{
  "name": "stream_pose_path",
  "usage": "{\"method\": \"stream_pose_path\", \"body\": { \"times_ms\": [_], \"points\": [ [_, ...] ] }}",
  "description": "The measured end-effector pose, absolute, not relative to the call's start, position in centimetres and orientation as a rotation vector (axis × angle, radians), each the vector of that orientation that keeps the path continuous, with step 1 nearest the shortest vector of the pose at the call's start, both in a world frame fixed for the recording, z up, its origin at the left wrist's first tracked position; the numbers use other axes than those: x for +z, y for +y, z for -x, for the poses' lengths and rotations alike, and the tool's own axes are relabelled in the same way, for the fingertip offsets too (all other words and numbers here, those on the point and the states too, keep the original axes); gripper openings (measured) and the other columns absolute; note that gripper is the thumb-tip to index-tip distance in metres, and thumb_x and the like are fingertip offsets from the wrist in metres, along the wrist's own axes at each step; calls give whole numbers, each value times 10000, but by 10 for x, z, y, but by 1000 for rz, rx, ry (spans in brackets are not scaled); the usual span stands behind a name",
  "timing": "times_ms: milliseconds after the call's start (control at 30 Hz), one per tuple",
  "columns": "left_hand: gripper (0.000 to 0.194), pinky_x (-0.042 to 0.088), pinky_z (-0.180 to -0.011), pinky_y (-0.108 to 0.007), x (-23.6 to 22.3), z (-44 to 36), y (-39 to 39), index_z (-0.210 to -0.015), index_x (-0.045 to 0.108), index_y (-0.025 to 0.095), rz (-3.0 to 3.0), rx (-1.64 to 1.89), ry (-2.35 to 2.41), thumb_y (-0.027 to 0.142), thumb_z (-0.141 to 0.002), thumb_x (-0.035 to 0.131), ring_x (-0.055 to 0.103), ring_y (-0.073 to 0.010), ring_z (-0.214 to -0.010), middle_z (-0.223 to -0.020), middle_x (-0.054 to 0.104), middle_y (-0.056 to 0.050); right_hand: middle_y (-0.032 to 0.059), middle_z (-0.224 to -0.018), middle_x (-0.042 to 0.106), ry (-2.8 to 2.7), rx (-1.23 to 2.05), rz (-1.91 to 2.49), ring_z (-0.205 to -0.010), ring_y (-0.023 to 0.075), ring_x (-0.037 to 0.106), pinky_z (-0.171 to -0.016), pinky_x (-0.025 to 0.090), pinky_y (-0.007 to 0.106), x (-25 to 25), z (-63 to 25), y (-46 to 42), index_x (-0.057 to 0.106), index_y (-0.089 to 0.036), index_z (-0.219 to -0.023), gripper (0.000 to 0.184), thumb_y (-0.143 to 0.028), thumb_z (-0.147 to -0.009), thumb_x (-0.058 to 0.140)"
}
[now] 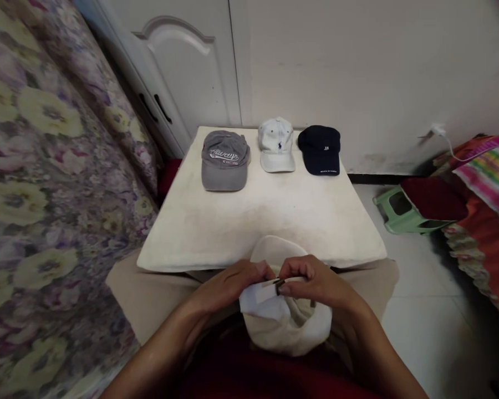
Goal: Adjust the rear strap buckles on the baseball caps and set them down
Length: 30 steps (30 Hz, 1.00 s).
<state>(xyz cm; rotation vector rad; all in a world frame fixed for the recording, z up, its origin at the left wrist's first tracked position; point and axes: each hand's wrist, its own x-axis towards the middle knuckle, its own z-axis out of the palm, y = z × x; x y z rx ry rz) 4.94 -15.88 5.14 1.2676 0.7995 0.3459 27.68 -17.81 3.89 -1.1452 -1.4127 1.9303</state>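
Note:
A beige baseball cap [289, 332] is in my lap, its brim [274, 249] reaching over the near edge of the table. My left hand [241, 282] is closed on the cap's edge, where a pale strip or tag shows. Across from it, my right hand [316, 280] pinches the cap's band, thumb and fingers bent together. A small dark piece, perhaps a buckle, sits between the fingertips, too small to make out. Part of the cap's hollow shows below the right hand. The fingers cover much of the band.
On the cream-covered table [266, 213], a grey cap [224, 176], a white cap [278, 136] and a navy cap [319, 147] stand along the far side. A floral curtain [45, 221] hangs left. A green stool [395, 224] and a bed with orange cover [488, 238] are right.

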Motion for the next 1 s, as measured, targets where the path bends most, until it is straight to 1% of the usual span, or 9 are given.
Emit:
{"method": "stream_pose_path", "body": {
  "times_ms": [133,233,467,533,600,667,767,900,1000],
  "points": [
    [463,332,-597,-281,55,-50,-155,-862,734,175,-1291,329,790,495,-975,419,451,-166,-671,-721,581,-27,-53,-624,510,-1371,1953,1106,-564,86,403,-522,273,220,37,-277,-177,616,-170,-768,219,-336,-770,759],
    [480,329,-591,-282,55,-49,-153,-860,744,180,-1298,327,781,495,-981,402,447,-163,-654,-710,584,-25,-45,-638,521,-1363,1952,1095,-572,87,407,-515,273,215,34,-277,-177,613,-168,-766,221,-334,-771,759],
    [422,352,-596,-270,57,-47,-153,-875,746,184,-1293,350,771,467,-966,447,465,-157,-662,-744,607,-19,-41,-642,542,-1318,1986,1053,-562,88,429,-505,295,213,33,-278,-178,650,-167,-785,235,-363,-770,778],
    [387,377,-625,-267,57,-44,-152,-880,750,189,-1308,341,764,453,-955,477,487,-162,-686,-759,624,-21,-47,-624,537,-1290,1997,1026,-547,85,421,-501,296,213,32,-279,-177,661,-165,-790,249,-382,-774,782],
    [310,398,-655,-262,56,-40,-150,-925,749,195,-1317,321,729,433,-927,549,513,-164,-713,-789,646,-20,-50,-613,539,-1251,2009,992,-537,80,416,-499,292,211,28,-280,-176,673,-160,-795,266,-397,-772,792],
    [276,414,-669,-253,53,-37,-149,-1010,734,192,-1296,303,667,415,-894,620,537,-160,-732,-836,666,-21,-49,-596,546,-1209,2034,958,-521,75,412,-489,277,209,21,-281,-174,681,-153,-787,294,-412,-751,813],
    [331,426,-672,-241,49,-34,-150,-1111,702,177,-1233,303,599,398,-867,665,565,-158,-759,-909,678,-35,-54,-562,544,-1127,2090,931,-488,69,395,-466,250,208,10,-281,-172,688,-147,-772,325,-426,-712,844],
    [324,434,-688,-247,44,-33,-151,-1113,701,178,-1211,309,609,369,-854,669,577,-166,-783,-929,686,-39,-68,-523,523,-969,2167,921,-445,56,341,-428,211,198,0,-277,-172,692,-146,-750,320,-396,-669,875],
    [356,435,-695,-260,43,-33,-150,-1112,709,175,-1167,318,602,395,-834,677,583,-174,-779,-923,699,-47,-76,-513,508,-838,2188,910,-430,51,306,-409,188,197,-3,-273,-174,689,-150,-744,324,-370,-626,896]
  ]
}}
